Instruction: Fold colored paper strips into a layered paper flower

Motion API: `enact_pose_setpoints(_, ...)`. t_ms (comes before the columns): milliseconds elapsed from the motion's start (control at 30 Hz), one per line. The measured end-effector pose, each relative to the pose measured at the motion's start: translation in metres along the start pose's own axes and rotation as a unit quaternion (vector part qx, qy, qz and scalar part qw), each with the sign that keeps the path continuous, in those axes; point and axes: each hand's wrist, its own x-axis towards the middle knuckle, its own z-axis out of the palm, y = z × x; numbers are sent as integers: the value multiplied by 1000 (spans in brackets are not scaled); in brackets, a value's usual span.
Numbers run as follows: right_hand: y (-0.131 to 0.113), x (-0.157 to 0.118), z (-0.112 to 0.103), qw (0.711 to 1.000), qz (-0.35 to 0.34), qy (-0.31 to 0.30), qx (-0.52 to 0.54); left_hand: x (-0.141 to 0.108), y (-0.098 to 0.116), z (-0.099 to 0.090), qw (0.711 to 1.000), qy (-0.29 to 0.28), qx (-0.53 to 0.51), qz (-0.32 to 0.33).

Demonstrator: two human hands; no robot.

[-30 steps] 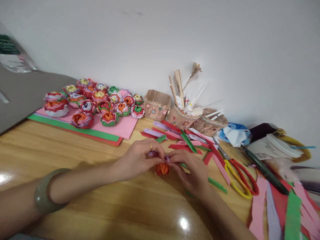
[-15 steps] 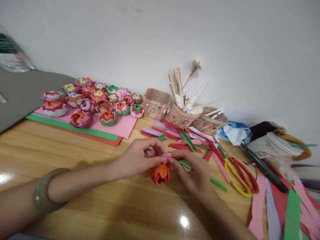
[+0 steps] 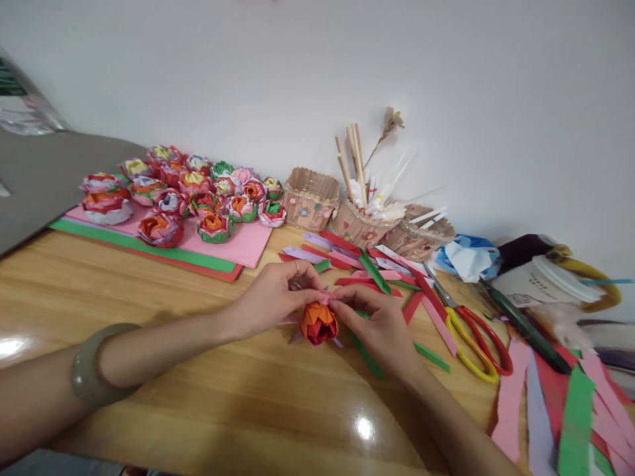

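Note:
An orange and red paper flower (image 3: 319, 324) with a pink strip at its top hangs between my hands, just over the wooden table. My left hand (image 3: 280, 294), with a ring and a bangle, pinches the pink folded paper (image 3: 325, 297) and the flower from the left. From the right, my right hand (image 3: 377, 324) pinches the same pink paper between thumb and finger. Purple paper points stick out around the flower's lower edge. Folded strips of red, purple, pink and green paper (image 3: 367, 268) lie scattered just beyond both hands.
Several finished paper flowers (image 3: 211, 226) stand on stacked coloured sheets (image 3: 238, 254) at the back left. Behind the strips are decorated baskets (image 3: 311, 201), one holding sticks. Scissors (image 3: 473, 344), a green-handled tool (image 3: 528, 330), a white tub (image 3: 543, 281) and torn paper strips (image 3: 575, 420) lie on the right.
The flower has tilted so that its red inside faces me more, and purple points now show below it. The pink paper has been pressed down closer onto the flower.

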Motion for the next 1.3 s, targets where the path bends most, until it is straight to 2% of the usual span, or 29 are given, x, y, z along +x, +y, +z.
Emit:
enact_pose_setpoints(200, 1, 1, 0, 999, 39, 0, 1, 13, -1, -10, 991, -102, -42, -72)
enact_pose_setpoints(300, 0, 2, 1, 999, 51, -12, 10, 15, -4, -11, 989, -117, -33, -89)
enact_pose_setpoints(400, 0, 2, 1, 999, 34, -33, -2, 11, -6, -9, 993, -94, 7, -67)
enact_pose_setpoints(533, 0, -2, 1, 991, -60, 4, -120, 3, -3, -5, 996, -63, 51, -36)
enact_pose_setpoints(633, 0, -4, -1, 970, -163, 41, -177, 4, 2, -7, 997, -82, 8, 1)
enact_pose_setpoints(733, 1, -4, -4, 945, -245, 83, -201, 8, 5, -9, 995, -74, -62, -22)
enact_pose_setpoints(800, 0, -3, -4, 931, -285, 96, -209, 9, 4, -8, 994, -89, -56, -30)
enact_pose_setpoints(900, -3, -4, -4, 914, -310, 131, -227, 7, 0, -6, 996, -83, -23, 12)
enact_pose_setpoints(967, -7, -5, -5, 918, -279, 172, -221, 5, -3, -5, 996, -32, -3, 78)
enact_pose_setpoints(1033, -11, -6, -5, 946, -206, 179, -177, 2, -5, -6, 982, 39, 52, 179)
enact_pose_setpoints(1100, -15, -6, -5, 984, -104, 102, -101, 1, -8, -6, 938, 96, 156, 296)
enact_pose_setpoints(1167, -18, -4, -4, 999, -11, 33, -17, -1, -10, -6, 882, 114, 252, 381)
enact_pose_setpoints(1233, -19, -3, -2, 997, 50, -3, 54, -2, -12, -5, 848, 110, 305, 420)
enact_pose_setpoints(1300, -19, -2, 1, 991, 84, -12, 103, -2, -13, -3, 838, 107, 326, 424)
